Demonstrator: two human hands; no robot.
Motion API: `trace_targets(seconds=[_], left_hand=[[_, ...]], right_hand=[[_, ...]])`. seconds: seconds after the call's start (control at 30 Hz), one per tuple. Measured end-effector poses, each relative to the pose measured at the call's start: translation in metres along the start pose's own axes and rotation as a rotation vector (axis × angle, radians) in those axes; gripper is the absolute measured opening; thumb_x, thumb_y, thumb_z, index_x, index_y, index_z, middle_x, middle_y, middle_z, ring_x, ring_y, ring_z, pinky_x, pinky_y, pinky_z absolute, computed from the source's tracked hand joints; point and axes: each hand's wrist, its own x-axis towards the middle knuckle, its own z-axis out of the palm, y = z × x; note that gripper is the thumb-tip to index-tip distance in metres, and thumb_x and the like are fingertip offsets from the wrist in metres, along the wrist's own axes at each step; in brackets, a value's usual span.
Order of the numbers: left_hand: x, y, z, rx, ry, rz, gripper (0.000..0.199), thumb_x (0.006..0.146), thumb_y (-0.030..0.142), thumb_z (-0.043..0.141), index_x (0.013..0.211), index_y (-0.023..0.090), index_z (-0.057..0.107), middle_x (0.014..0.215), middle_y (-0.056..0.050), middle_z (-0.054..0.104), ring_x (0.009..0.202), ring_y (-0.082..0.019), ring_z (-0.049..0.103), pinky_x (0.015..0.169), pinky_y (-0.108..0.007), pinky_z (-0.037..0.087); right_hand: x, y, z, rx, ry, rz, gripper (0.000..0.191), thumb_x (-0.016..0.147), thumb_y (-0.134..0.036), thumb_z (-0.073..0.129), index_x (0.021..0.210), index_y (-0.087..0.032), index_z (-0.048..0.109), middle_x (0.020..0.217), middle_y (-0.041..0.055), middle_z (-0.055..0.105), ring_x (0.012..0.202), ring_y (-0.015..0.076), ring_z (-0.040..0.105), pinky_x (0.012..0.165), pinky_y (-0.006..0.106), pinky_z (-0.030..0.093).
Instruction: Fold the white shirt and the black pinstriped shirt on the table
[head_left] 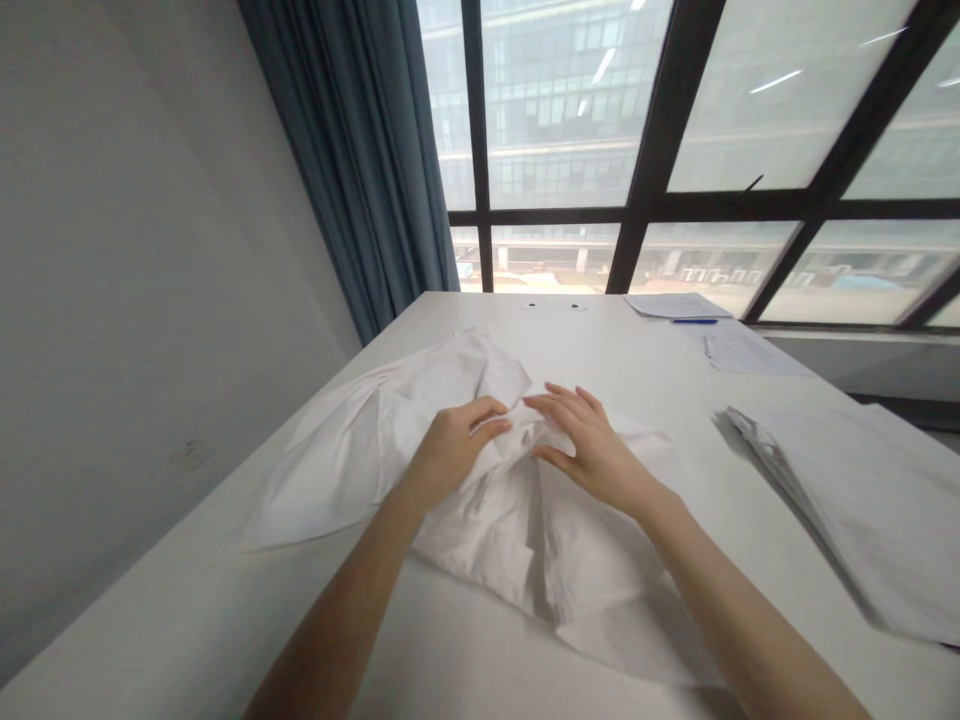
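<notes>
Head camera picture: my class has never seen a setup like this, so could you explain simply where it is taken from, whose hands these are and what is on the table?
There is no machine here. A person wears a camera on the head, looking forward and down, so the two bare hands are the wearer's own. On the white table lies a crumpled white cloth. The left hand appears to pinch a fold of it; the right hand is open over it, thumb and fingers spread. To the right lies a folded white cloth. Toward the window are paper sheets and a blue pen. A blue curtain hangs at the left.
</notes>
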Motion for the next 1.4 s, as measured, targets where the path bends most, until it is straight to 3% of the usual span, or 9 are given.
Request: trace_targets(seconds=[0.1, 0.23, 0.5, 0.73, 0.83, 0.97, 1.1, 1.2, 1.4], left_hand=[[-0.008, 0.013, 0.006, 0.035, -0.119, -0.003, 0.024, 0.087, 0.041, 0.059, 0.104, 0.024, 0.064, 0.092, 0.001, 0.071, 0.085, -0.019, 0.065, 0.078, -0.026, 0.045], [-0.016, 0.014, 0.001, 0.338, -0.211, -0.082, 0.049, 0.079, 0.041, 0.070, 0.123, 0.025, 0.054, 0.113, -0.006, 0.068, 0.102, -0.028, 0.064, 0.083, -0.032, 0.044], [0.000, -0.013, 0.007, 0.021, -0.293, -0.129, 0.009, 0.085, 0.023, 0.049, 0.080, 0.020, 0.055, 0.071, 0.002, 0.061, 0.067, -0.016, 0.057, 0.062, -0.024, 0.039], [0.010, -0.014, 0.002, -0.143, 0.347, -0.018, 0.015, 0.089, 0.023, 0.045, 0.101, 0.020, 0.054, 0.063, 0.006, 0.048, 0.057, -0.012, 0.046, 0.056, -0.021, 0.034], [0.013, -0.013, -0.002, -0.129, 0.448, 0.039, 0.018, 0.089, 0.023, 0.046, 0.105, 0.021, 0.055, 0.068, 0.004, 0.052, 0.061, -0.013, 0.050, 0.061, -0.022, 0.038], [0.013, -0.015, 0.005, -0.020, 0.340, 0.030, 0.025, 0.091, 0.031, 0.046, 0.111, 0.019, 0.057, 0.092, -0.003, 0.059, 0.079, -0.016, 0.058, 0.072, -0.026, 0.046], [0.005, -0.009, 0.024, -0.072, 0.013, -0.096, 0.052, 0.091, 0.048, 0.049, 0.133, 0.017, 0.044, 0.129, -0.016, 0.053, 0.104, -0.023, 0.062, 0.087, -0.035, 0.049], [-0.001, -0.004, 0.039, -0.035, -0.226, -0.168, 0.078, 0.078, 0.052, 0.068, 0.140, 0.016, 0.037, 0.138, -0.021, 0.051, 0.123, -0.032, 0.054, 0.098, -0.043, 0.044], [0.007, -0.014, 0.049, -0.173, -0.136, -0.155, 0.021, 0.088, 0.030, 0.053, 0.104, 0.017, 0.059, 0.109, -0.011, 0.069, 0.106, -0.027, 0.064, 0.093, -0.041, 0.048]], right_hand=[[0.003, 0.000, 0.007, 0.104, 0.054, 0.008, 0.027, 0.092, -0.014, 0.041, 0.106, -0.024, 0.061, 0.101, 0.0045, 0.072, 0.096, 0.0200, 0.065, 0.107, 0.045, 0.034], [-0.001, 0.027, -0.001, 0.244, 0.300, 0.351, 0.021, 0.090, -0.026, 0.045, 0.092, -0.021, 0.065, 0.081, 0.0036, 0.069, 0.076, 0.0205, 0.062, 0.072, 0.032, 0.046], [-0.003, 0.041, -0.018, 0.839, 0.536, 0.667, 0.035, 0.078, -0.054, 0.061, 0.067, -0.022, 0.055, 0.059, -0.0029, 0.053, 0.059, 0.0155, 0.050, 0.056, 0.027, 0.040], [-0.010, 0.045, -0.050, 0.469, 0.311, 0.603, 0.040, 0.081, -0.054, 0.059, 0.061, -0.021, 0.050, 0.056, -0.0039, 0.043, 0.054, 0.0118, 0.038, 0.049, 0.024, 0.028], [-0.016, 0.044, -0.062, 0.407, 0.274, 0.588, 0.045, 0.082, -0.056, 0.059, 0.059, -0.021, 0.044, 0.053, -0.0054, 0.035, 0.051, 0.0102, 0.034, 0.046, 0.024, 0.025], [-0.018, 0.049, -0.057, 0.711, 0.446, 0.717, 0.039, 0.077, -0.059, 0.064, 0.067, -0.022, 0.054, 0.054, -0.0043, 0.048, 0.050, 0.0132, 0.047, 0.045, 0.025, 0.036], [-0.017, 0.069, -0.042, 0.920, 0.764, 0.822, 0.032, 0.073, -0.054, 0.068, 0.084, -0.024, 0.062, 0.067, -0.0007, 0.064, 0.064, 0.0200, 0.062, 0.054, 0.031, 0.049], [-0.018, 0.089, -0.033, 1.012, 0.739, 0.803, 0.033, 0.071, -0.051, 0.068, 0.087, -0.025, 0.059, 0.071, 0.0008, 0.065, 0.068, 0.0216, 0.063, 0.058, 0.034, 0.051], [-0.027, 0.104, -0.027, 0.491, 0.783, 0.841, 0.027, 0.078, -0.046, 0.058, 0.089, -0.021, 0.058, 0.081, 0.0047, 0.061, 0.077, 0.0235, 0.059, 0.069, 0.039, 0.049]])
